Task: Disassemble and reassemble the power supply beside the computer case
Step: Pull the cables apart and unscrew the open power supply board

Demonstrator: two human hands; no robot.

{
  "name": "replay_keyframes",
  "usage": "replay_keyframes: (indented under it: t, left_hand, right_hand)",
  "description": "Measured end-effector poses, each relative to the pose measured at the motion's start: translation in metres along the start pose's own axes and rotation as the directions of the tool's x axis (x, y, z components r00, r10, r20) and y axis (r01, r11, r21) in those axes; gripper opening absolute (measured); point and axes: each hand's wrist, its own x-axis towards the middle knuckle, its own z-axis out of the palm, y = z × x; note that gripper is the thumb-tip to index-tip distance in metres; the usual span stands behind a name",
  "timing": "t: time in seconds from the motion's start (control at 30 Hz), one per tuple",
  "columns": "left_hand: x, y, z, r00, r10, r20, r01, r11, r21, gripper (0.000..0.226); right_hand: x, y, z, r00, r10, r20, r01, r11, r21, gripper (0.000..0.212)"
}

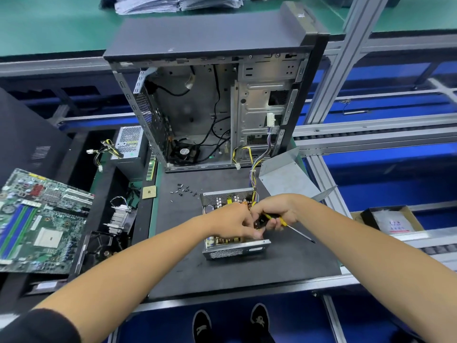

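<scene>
An opened power supply (233, 250) lies on the dark mat in front of the upright computer case (210, 95), its circuit board exposed. Its grey cover (286, 178) lies to the right behind it. My right hand (277, 210) grips a yellow-and-black screwdriver (296, 231), whose shaft points toward the near right. My left hand (232, 220) reaches into the power supply, fingers curled on a dark part between both hands; what that part is I cannot tell. A bundle of coloured wires (254, 167) runs from the supply into the case.
Loose screws (184, 189) lie on the mat behind the supply. A CPU (149, 192), a heatsink (121, 216), a motherboard (37, 219) and a second power supply (129, 149) sit at the left. A cardboard box (393, 219) is at the right.
</scene>
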Motion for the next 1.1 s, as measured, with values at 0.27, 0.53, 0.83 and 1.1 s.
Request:
replay_keyframes:
  t: [0.27, 0.53, 0.83, 1.1]
  left_hand:
    - [-0.003, 0.005, 0.002, 0.991, 0.031, 0.126, -0.062, 0.967, 0.248, 0.024]
    - [-0.005, 0.001, 0.005, 0.988, 0.033, 0.148, -0.069, 0.967, 0.243, 0.025]
    - [-0.006, 0.002, 0.004, 0.988, 0.001, 0.157, -0.031, 0.982, 0.187, 0.03]
    - [-0.006, 0.0, 0.013, 0.996, 0.005, 0.085, -0.014, 0.994, 0.104, 0.018]
  right_hand:
    - [-0.004, 0.0, -0.001, 0.989, -0.021, -0.146, -0.027, 0.947, -0.319, 0.014]
    - [-0.013, 0.0, 0.002, 0.981, -0.092, -0.169, 0.004, 0.888, -0.459, 0.018]
    - [-0.019, -0.009, 0.003, 0.984, -0.088, -0.154, 0.033, 0.945, -0.327, 0.014]
    - [-0.022, 0.005, -0.009, 0.974, -0.147, -0.174, 0.093, 0.954, -0.284, 0.013]
